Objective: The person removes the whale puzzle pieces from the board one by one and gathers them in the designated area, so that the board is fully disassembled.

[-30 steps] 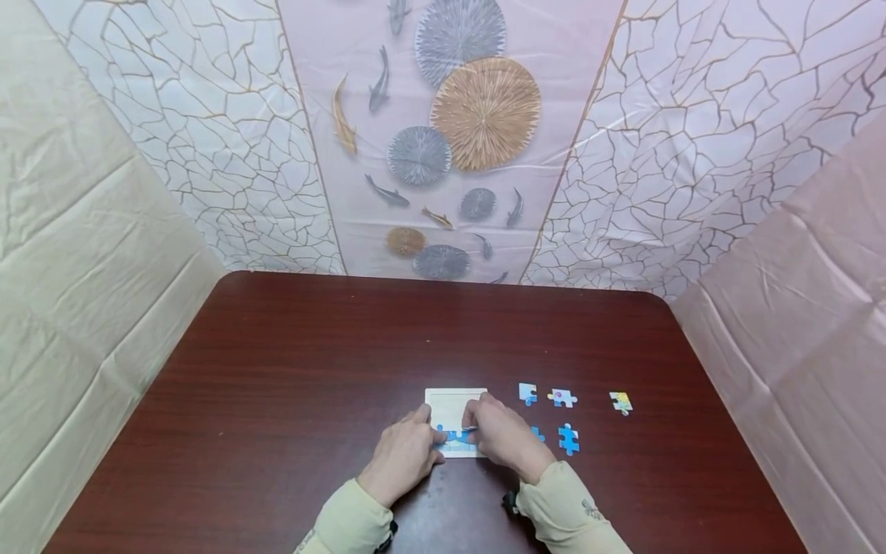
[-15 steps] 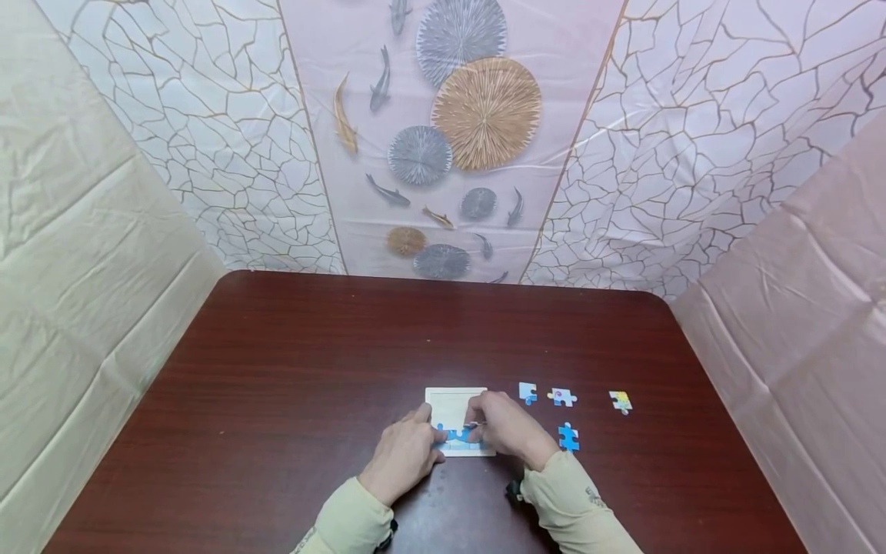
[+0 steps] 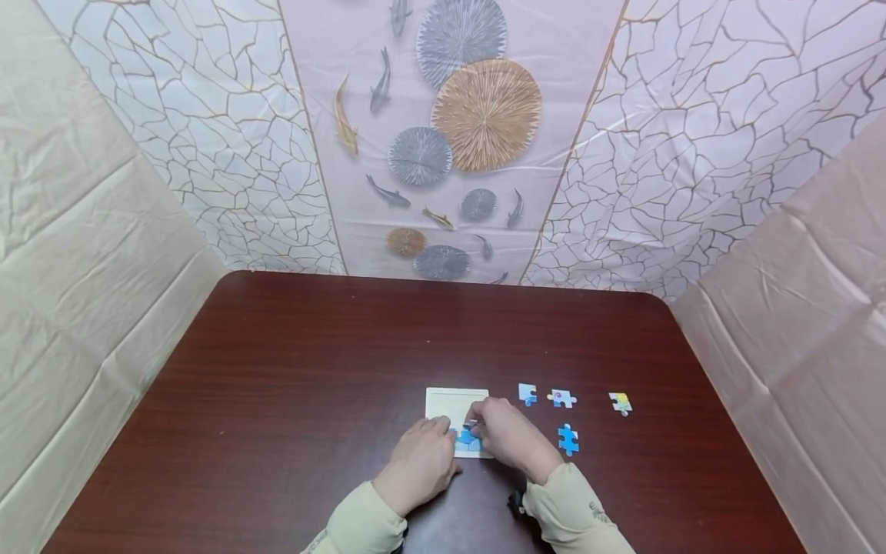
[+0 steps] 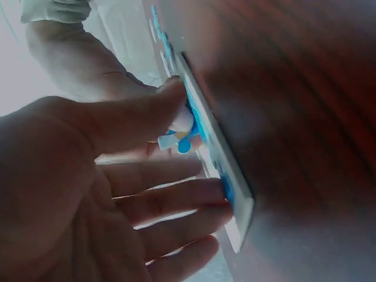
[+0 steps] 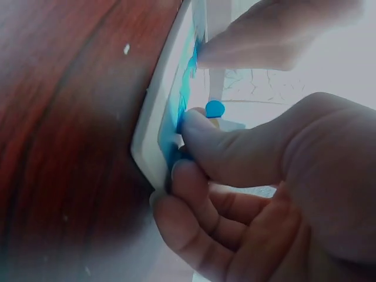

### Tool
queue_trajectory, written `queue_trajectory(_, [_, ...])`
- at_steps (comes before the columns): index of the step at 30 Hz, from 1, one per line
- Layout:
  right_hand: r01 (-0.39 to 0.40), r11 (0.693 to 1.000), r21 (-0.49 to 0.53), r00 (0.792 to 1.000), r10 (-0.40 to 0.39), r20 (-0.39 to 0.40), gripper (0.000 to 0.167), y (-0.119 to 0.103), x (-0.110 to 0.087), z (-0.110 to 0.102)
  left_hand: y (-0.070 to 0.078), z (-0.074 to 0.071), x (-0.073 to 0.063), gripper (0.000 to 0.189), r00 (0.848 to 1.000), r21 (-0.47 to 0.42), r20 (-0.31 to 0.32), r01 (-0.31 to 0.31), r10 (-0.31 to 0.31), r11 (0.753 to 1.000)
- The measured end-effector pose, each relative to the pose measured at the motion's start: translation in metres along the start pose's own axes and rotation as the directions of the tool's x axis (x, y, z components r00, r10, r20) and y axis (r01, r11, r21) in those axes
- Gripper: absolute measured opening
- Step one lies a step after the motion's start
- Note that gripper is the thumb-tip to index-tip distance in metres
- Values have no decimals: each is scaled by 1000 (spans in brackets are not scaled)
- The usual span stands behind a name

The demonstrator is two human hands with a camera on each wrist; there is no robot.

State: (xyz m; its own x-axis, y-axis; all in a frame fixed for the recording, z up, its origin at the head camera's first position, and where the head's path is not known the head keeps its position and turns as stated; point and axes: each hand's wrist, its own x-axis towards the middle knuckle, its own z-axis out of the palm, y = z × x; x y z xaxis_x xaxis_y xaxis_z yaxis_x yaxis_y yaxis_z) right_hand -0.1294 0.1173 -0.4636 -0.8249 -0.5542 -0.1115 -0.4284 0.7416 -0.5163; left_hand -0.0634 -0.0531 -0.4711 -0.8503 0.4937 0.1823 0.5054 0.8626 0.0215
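Observation:
A pale puzzle tray lies on the table, with blue puzzle pieces fitted along its near side. My right hand pinches a puzzle piece between thumb and fingers, low over the tray's right part. The piece's round blue knob sticks out past the thumb in the right wrist view. My left hand rests at the tray's near left, its fingers extended and touching the laid pieces and border. It covers the tray's lower left corner in the head view.
Right of the tray lie loose puzzle pieces: a blue one, a white and blue one, a white one with a pink swirl and a yellow one. The dark red table meets patterned cloth walls.
My left hand has slid right over the tray's near left part. My right hand has shifted slightly right, still pinching the piece; a blue piece beside that wrist has gone out of sight.

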Motion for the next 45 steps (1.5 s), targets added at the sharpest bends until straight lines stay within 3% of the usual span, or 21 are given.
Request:
queue_trajectory(5, [25, 1000, 18, 1000, -24, -13, 12, 2, -1, 1, 8, 4, 4, 53, 999, 71, 52, -1, -3, 997])
queue_trajectory(11, [43, 998, 41, 999, -42, -26, 16, 5, -3, 2, 11, 4, 5, 57, 994, 104, 105, 9, -19, 995])
queue_trajectory(21, [-13, 992, 128, 1000, 17, -26, 11, 5, -6, -1, 10, 3, 6, 53, 1000, 103, 28, 0, -3, 995])
queue_trajectory(25, [-34, 987, 157, 994, 49, -96, 9, 7, -10, -5, 10, 3, 6, 51, 1000, 97, 27, 3, -6, 995])
queue_trajectory(29, [-72, 981, 178, 968, 111, -224, 10, 19, -21, -12, 9, 3, 6, 50, 999, 82, 39, 2, -5, 997])
queue_trajectory(32, [-124, 969, 214, 938, 185, -295, 15, 34, -34, -23, 9, 1, 7, 48, 999, 74, 52, 2, -5, 997])
queue_trajectory(37, [-238, 934, 265, 883, 322, -341, 20, 62, -62, -45, 8, -2, 8, 48, 998, 73, 65, 8, -13, 997])
queue_trajectory(45, [-365, 891, 270, 827, 443, -346, 23, 101, -104, -64, 6, 2, 6, 48, 999, 83, 42, -10, 6, 997])
